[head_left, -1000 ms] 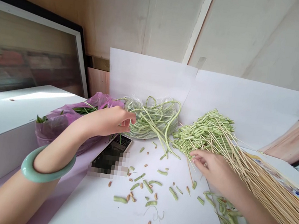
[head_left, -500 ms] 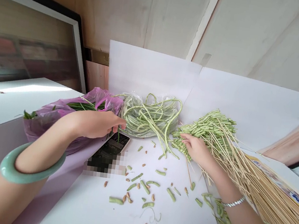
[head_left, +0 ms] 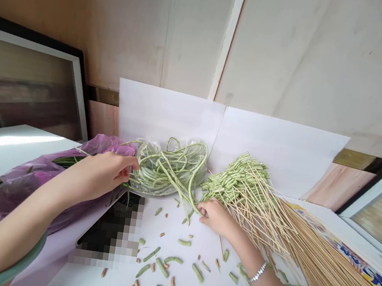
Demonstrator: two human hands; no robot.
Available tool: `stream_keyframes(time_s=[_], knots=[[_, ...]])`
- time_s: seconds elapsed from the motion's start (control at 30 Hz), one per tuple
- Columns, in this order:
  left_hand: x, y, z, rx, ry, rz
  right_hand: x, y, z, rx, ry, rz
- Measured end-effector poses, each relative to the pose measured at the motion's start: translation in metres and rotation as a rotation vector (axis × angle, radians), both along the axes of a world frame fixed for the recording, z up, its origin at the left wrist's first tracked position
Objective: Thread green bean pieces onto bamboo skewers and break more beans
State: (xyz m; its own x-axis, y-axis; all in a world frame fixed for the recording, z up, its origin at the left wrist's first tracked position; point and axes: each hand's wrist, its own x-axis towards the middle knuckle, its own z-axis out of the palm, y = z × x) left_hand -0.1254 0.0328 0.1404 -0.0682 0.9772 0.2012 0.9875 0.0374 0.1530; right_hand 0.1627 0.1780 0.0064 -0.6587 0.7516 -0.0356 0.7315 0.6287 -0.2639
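My right hand [head_left: 215,216] is closed at the fingertips around the loose end of a long bean [head_left: 193,174]. That bean trails out of a clear plastic bag [head_left: 148,146] heaped with long green beans. My left hand [head_left: 112,172] hovers over the phone's far end, beside the bag, with its fingers curled in. A thin green strand shows under those fingers; whether they hold it I cannot tell. Right of the bag lies a pile of skewered bean pieces [head_left: 239,176] on thin wooden sticks.
A purple plastic bag [head_left: 18,185] of greens lies at left, next to a dark phone [head_left: 104,225]. Cut bean pieces [head_left: 162,267] and brown seeds [head_left: 173,281] are scattered over the white table [head_left: 86,280]. Bare wooden skewers [head_left: 332,253] stretch along the right.
My right hand has come away from the skewered pile, down and left to the long bean's end. The left hand stays curled near the bag. The camera view has shifted.
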Motion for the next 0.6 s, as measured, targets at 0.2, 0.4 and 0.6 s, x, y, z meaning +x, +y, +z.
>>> stream_keyframes(time_s=[0.2,0.4,0.6], knots=[[0.006,-0.002,0.000,-0.232,0.029,-0.014,0.002,0.000,0.006,-0.062,0.038,-0.034],[0.008,-0.005,0.003,-0.223,0.090,0.016,0.013,-0.018,0.060,-0.021,0.224,-0.093],[0.032,-0.014,0.004,0.021,-0.010,-0.080,0.018,-0.060,0.109,-0.010,0.527,-0.117]])
